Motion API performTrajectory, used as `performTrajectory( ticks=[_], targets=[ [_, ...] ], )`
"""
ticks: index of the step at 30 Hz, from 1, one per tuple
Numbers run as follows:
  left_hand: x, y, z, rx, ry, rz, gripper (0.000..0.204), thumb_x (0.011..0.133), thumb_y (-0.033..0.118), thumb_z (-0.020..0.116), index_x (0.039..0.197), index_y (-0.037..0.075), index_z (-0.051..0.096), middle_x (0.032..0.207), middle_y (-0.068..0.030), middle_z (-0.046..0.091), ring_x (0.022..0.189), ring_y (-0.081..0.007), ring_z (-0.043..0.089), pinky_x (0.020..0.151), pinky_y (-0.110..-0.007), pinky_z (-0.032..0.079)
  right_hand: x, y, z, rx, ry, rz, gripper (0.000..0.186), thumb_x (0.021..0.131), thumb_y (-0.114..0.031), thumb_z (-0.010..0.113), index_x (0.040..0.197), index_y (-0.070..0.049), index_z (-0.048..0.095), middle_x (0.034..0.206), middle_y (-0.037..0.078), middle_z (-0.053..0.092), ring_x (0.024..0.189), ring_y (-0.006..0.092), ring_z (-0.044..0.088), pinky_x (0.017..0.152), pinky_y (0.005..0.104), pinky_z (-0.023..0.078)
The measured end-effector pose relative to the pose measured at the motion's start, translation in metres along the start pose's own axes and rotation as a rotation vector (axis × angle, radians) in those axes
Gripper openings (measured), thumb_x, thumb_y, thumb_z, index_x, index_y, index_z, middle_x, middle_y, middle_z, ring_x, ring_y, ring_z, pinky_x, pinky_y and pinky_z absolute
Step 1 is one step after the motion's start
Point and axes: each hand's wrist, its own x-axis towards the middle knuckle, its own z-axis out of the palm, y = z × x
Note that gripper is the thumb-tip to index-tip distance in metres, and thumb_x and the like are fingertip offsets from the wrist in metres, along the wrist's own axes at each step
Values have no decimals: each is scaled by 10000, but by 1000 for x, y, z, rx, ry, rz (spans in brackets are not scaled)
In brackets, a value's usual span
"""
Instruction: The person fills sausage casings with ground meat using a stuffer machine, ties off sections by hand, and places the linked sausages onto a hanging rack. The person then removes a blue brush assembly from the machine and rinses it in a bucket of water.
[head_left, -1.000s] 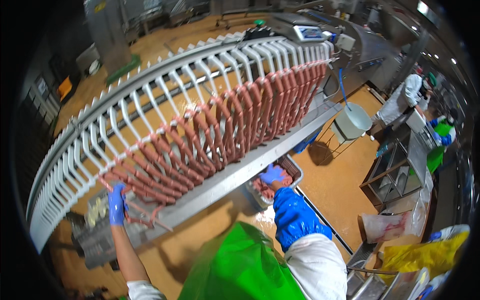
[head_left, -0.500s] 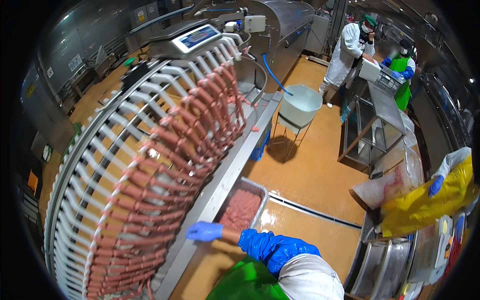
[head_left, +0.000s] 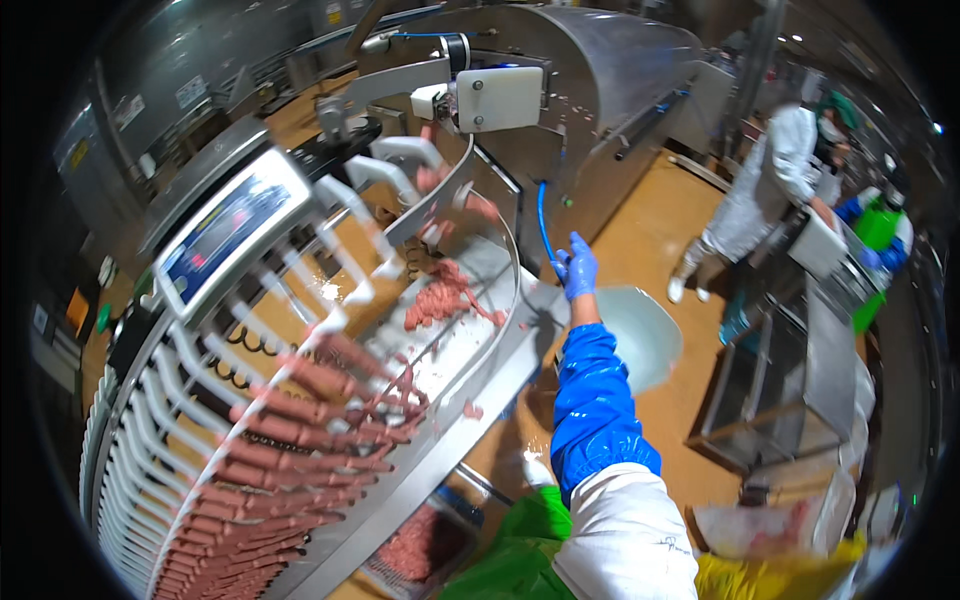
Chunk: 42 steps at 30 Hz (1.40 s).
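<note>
My right hand (head_left: 578, 268), in a blue glove and blue sleeve, reaches out beside a blue hose (head_left: 543, 220), fingers apart and partly bent. Behind the wrist is a white tub of water (head_left: 642, 340). Pink sausage links (head_left: 270, 450) hang in rows from the white hooks of a curved conveyor (head_left: 180, 420) at lower left. Loose pink meat (head_left: 435, 300) lies on the metal tray (head_left: 505, 370) below the machine's end. My left hand is out of view.
A scale (head_left: 230, 225) sits above the conveyor, beside a steel machine (head_left: 600, 80). A crate of meat (head_left: 415, 550) is on the floor. Two co-workers (head_left: 780, 170) (head_left: 880, 230) stand at right by a steel rack (head_left: 770, 390), with yellow plastic (head_left: 760, 575) near the lower right.
The view has turned and moved toward the machine's end. My right hand has moved from over the meat crate forward to beside the hose. My left hand has left the view.
</note>
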Motion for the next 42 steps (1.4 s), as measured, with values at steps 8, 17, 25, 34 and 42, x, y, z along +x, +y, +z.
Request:
performTrajectory(
  ticks=[8, 17, 25, 34, 42],
  targets=[
    [-81, 33, 125, 141, 427, -226, 562, 995, 474, 352, 1274, 18, 527, 525, 30, 392, 440, -100, 398, 425, -253, 369, 258, 84, 10, -146, -126, 98, 244, 938, -257, 485, 1058, -103, 632, 892, 66, 637, 781, 208, 617, 618, 335, 505],
    [-79, 153, 281, 325, 403, -50, 460, 1001, 397, 420, 1238, 51, 609, 548, 90, 271, 435, -17, 265, 395, -212, 229, 268, 2, -36, -368, -114, 324, 254, 886, -331, 599, 949, -87, 635, 807, 57, 631, 618, 161, 579, 532, 286, 459],
    [-89, 171, 338, 404, 377, -21, 422, 990, 390, 457, 1250, 99, 618, 617, 89, 290, 527, -28, 277, 467, -232, 224, 183, 31, -229, -976, -645, 333, 193, 842, -155, 556, 883, -47, 711, 704, 114, 653, 621, 196, 636, 556, 309, 508],
    [-63, 156, 320, 408, 352, -55, 414, 990, 363, 467, 1266, 84, 601, 663, 76, 291, 577, -45, 252, 511, -241, 222, 243, 81, -273, -1060, -510, 590, 306, 889, -266, 498, 884, -32, 697, 774, 124, 687, 609, 261, 650, 589, 389, 536],
    [-63, 173, 326, 571, 337, -30, 415, 984, 360, 474, 1259, 77, 604, 663, 78, 293, 589, -48, 259, 511, -243, 221, 203, 16, -147, -1309, -872, 610, 337, 900, -313, 528, 863, -17, 686, 738, 86, 677, 623, 217, 621, 520, 335, 514]
  ],
)
